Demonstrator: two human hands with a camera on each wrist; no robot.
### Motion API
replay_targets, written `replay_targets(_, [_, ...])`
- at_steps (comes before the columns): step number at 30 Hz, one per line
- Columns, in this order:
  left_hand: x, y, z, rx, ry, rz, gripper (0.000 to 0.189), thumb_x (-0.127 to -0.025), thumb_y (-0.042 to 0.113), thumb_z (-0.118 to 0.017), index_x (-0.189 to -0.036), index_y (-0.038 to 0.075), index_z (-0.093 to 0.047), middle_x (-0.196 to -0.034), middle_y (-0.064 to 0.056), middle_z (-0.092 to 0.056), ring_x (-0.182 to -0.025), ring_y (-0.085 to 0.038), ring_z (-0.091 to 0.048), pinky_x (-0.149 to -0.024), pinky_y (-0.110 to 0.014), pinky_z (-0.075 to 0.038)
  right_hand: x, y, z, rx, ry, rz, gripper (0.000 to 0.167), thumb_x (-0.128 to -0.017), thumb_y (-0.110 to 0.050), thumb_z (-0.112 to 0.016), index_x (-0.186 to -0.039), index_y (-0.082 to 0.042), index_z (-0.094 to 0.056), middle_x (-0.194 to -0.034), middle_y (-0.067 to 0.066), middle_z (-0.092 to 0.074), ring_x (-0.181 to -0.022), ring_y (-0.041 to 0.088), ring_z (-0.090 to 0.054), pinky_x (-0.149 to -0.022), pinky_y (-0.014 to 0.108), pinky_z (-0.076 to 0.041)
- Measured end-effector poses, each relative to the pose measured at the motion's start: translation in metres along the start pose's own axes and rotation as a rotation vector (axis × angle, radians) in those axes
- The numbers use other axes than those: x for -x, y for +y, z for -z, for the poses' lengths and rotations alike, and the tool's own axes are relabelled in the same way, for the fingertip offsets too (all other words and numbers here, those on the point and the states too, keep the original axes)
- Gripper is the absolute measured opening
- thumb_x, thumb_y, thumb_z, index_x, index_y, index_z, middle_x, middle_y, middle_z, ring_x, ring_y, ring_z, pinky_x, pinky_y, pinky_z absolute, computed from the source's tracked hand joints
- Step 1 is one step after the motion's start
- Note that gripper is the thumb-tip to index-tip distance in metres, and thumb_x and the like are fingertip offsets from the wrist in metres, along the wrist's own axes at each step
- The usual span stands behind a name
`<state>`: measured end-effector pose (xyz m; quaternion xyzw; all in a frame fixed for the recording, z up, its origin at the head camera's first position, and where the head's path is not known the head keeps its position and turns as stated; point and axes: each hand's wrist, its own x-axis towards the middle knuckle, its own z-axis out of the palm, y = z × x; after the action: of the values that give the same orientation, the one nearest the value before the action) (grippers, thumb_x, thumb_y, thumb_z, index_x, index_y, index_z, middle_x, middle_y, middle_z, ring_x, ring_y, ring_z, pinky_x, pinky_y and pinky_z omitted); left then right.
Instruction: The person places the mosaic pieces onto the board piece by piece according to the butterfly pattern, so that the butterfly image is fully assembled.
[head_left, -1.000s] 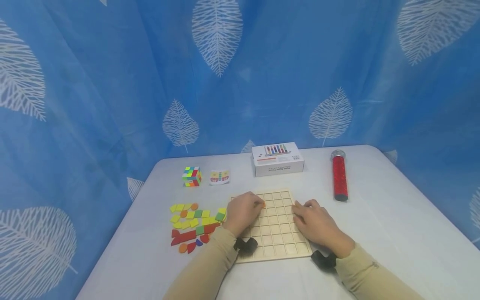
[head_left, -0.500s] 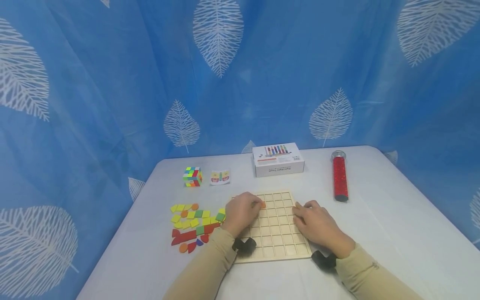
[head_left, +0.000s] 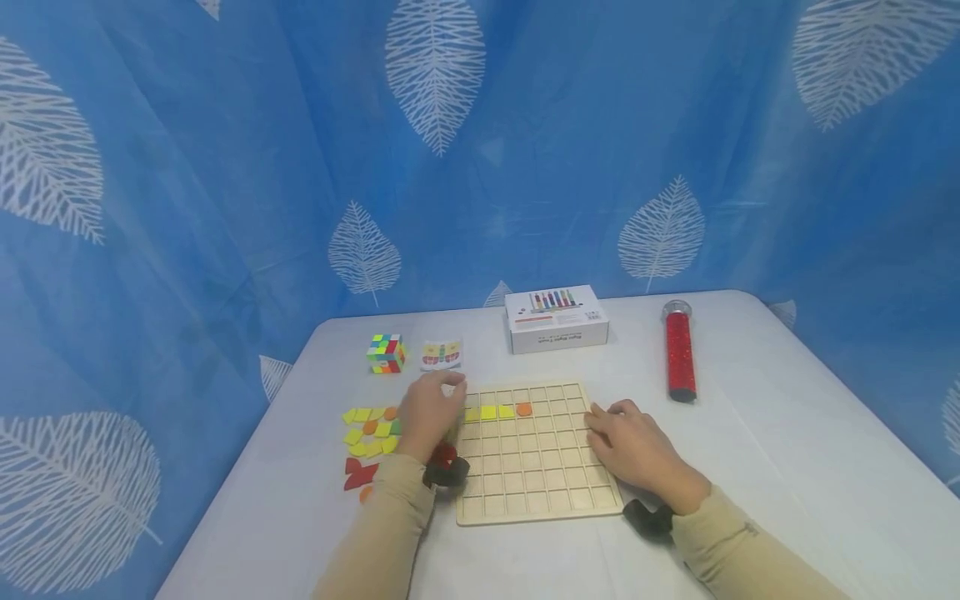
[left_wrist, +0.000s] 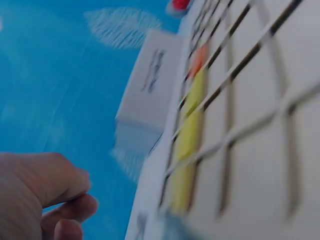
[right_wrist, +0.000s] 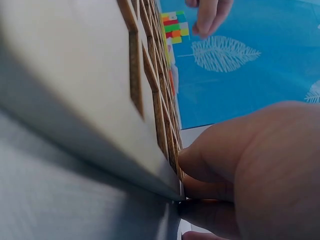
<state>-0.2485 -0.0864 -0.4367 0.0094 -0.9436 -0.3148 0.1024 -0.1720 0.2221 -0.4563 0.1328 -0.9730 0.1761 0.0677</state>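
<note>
A wooden grid board point(head_left: 536, 479) lies flat on the white table. In one of its upper rows, several yellow squares point(head_left: 497, 412) end at an orange disc point(head_left: 524, 409). My left hand point(head_left: 431, 412) is over the left side of the board and the loose pieces, partly hiding them. In the left wrist view the left hand point(left_wrist: 47, 192) has loosely bent fingers with nothing between them. My right hand point(head_left: 633, 446) grips the board's right edge. The right wrist view shows the right thumb point(right_wrist: 205, 152) on the grid and fingers low at the side.
Loose yellow point(head_left: 352, 436) and red pieces point(head_left: 362, 475) lie left of the board. Behind them are a puzzle cube point(head_left: 386, 353) and a pattern card point(head_left: 441, 356). A white box point(head_left: 557, 321) and a red glittery tube point(head_left: 679, 354) stand farther back. A blue leaf-print curtain hangs behind.
My left hand has let go of the orange disc, which now lies in the grid row, and moved left, uncovering the yellow squares. The right hand stays at the board's edge.
</note>
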Motion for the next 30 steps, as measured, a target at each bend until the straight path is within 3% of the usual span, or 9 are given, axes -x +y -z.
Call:
replay_targets(7, [-0.014, -0.065, 0.059, 0.025, 0.114, 0.227, 0.033, -0.098, 0.03, -0.065, -0.126, 0.014, -0.071, -0.126, -0.011, -0.071, -0.109, -0.034, -0.068, -0.089, -0.051, -0.05, -0.001, -0.001, 0.001, -0.002, -0.001, 0.003, 0.037, -0.098, -0.021, -0.062, -0.131, -0.006, -0.07, -0.143, 0.017, -0.062, -0.119, 0.036, -0.058, -0.092, 0.056, -0.05])
replay_targets(12, [-0.007, -0.109, 0.088, 0.036, 0.174, 0.363, 0.035, -0.099, 0.028, -0.059, -0.125, 0.008, -0.069, -0.124, -0.018, -0.07, -0.113, -0.04, -0.063, -0.091, -0.058, -0.046, 0.0, -0.001, 0.001, -0.012, -0.003, 0.004, 0.037, -0.098, -0.021, -0.061, -0.131, -0.006, -0.07, -0.143, 0.018, -0.062, -0.12, 0.037, -0.058, -0.093, 0.056, -0.049])
replay_targets(15, [-0.001, -0.127, 0.1, 0.061, 0.138, 0.41, 0.039, -0.098, 0.031, -0.057, -0.123, 0.004, -0.068, -0.123, -0.022, -0.068, -0.115, -0.043, -0.061, -0.092, -0.059, -0.045, 0.001, 0.0, 0.001, -0.013, 0.0, 0.003, 0.037, -0.098, -0.021, -0.061, -0.131, -0.006, -0.07, -0.143, 0.017, -0.062, -0.12, 0.037, -0.058, -0.093, 0.057, -0.05])
replay_targets(21, [0.003, -0.15, 0.106, 0.111, -0.082, 0.455, 0.054, -0.1, 0.041, -0.054, -0.134, -0.001, -0.06, -0.134, -0.026, -0.06, -0.122, -0.044, -0.054, -0.101, -0.06, -0.044, -0.001, 0.003, -0.001, -0.01, 0.013, 0.006, 0.037, -0.098, -0.021, -0.062, -0.13, -0.007, -0.071, -0.143, 0.016, -0.062, -0.118, 0.037, -0.059, -0.091, 0.057, -0.051])
replay_targets(30, [-0.003, -0.161, 0.091, 0.124, -0.112, 0.421, 0.048, -0.097, 0.04, -0.069, -0.131, 0.007, -0.065, -0.132, -0.018, -0.064, -0.12, -0.037, -0.057, -0.1, -0.058, -0.047, -0.001, 0.003, -0.002, -0.017, 0.019, 0.01, 0.037, -0.098, -0.022, -0.061, -0.131, -0.007, -0.07, -0.143, 0.016, -0.062, -0.118, 0.037, -0.059, -0.091, 0.056, -0.051])
